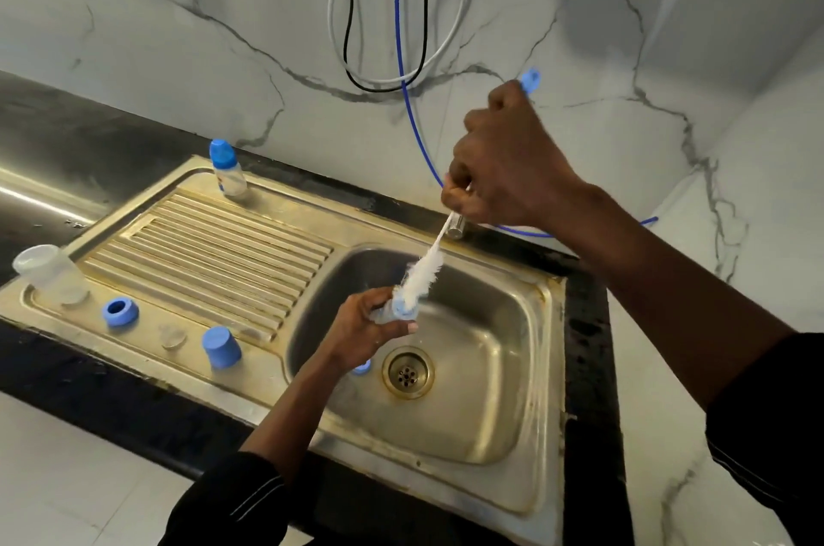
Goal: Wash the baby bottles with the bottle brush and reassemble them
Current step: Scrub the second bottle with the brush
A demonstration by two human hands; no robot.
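My left hand (356,329) grips a small clear baby bottle (392,313) with a blue ring at its mouth, held over the steel sink basin (490,367). My right hand (499,162) grips the handle of the bottle brush (426,269); its white bristles stick out of the bottle's mouth and its blue handle end shows above my fist. An assembled bottle with a blue cap (226,169) stands at the back of the drainboard. An upturned clear bottle body (51,276), a blue collar ring (120,312), a clear teat (173,336) and a blue cap (221,347) sit along the drainboard's front.
The ribbed drainboard (214,251) lies left of the basin, whose drain (408,371) is below my left hand. A small blue piece (362,367) lies in the basin by my left wrist. White, black and blue cables (401,33) hang on the marble wall. Dark countertop surrounds the sink.
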